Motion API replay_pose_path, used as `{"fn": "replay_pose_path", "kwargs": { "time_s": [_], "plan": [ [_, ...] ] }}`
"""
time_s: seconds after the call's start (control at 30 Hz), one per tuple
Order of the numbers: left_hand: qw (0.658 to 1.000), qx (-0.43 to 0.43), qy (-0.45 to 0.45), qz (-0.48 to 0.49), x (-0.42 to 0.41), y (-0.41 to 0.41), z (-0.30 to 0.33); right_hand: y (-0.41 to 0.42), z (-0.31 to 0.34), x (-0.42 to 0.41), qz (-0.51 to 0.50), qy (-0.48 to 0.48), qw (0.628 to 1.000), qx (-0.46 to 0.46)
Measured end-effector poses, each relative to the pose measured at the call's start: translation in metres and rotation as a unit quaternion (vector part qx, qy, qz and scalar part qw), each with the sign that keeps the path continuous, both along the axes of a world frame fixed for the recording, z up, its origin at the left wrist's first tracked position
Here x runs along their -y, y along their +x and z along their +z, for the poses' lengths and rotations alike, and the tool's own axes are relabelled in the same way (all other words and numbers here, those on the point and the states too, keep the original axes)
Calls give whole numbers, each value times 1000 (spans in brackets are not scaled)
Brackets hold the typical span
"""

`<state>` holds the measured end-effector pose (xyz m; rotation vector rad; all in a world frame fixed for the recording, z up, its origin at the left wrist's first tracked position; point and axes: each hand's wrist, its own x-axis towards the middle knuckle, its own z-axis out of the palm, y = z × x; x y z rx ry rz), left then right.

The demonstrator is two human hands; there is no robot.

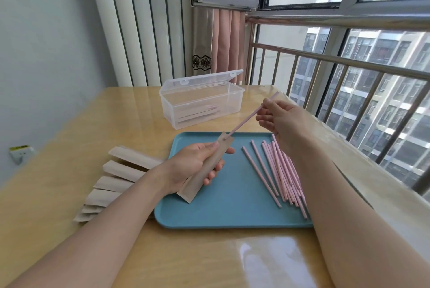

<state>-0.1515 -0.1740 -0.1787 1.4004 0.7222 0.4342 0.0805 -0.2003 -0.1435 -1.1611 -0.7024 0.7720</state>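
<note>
Mid-frame, left hand (193, 166) grips a paper sleeve (220, 148), right hand (281, 120) pinches a pink chopstick (244, 122) tip-first at its mouth; next likely needs a straight push in

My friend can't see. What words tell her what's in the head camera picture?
The right hand pinches a pink stick with its lower end at the mouth of a paper sleeve held by the left hand, above a blue tray. More pink sticks lie on the tray, spare sleeves beside it on the table, an open clear box behind.
</note>
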Motion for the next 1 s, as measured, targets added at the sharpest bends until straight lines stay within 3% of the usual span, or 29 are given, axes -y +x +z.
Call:
{"fn": "replay_pose_path", "kwargs": {
  "time_s": [0.33,0.5,0.77,1.0],
  "plan": [
    [1000,7,-7,-4,0,1,1,-6,-2,1,39,27,999,19],
    [1000,12,-7,0,-1,0,0,-13,-5,1,85,13,994,72],
    [999,24,-6,29,-7,0,-2,-25,-14,-2,158,-65,954,245],
    [999,26,-7,25,-7,0,-3,-26,-12,2,212,-95,929,287]
  ]
}}
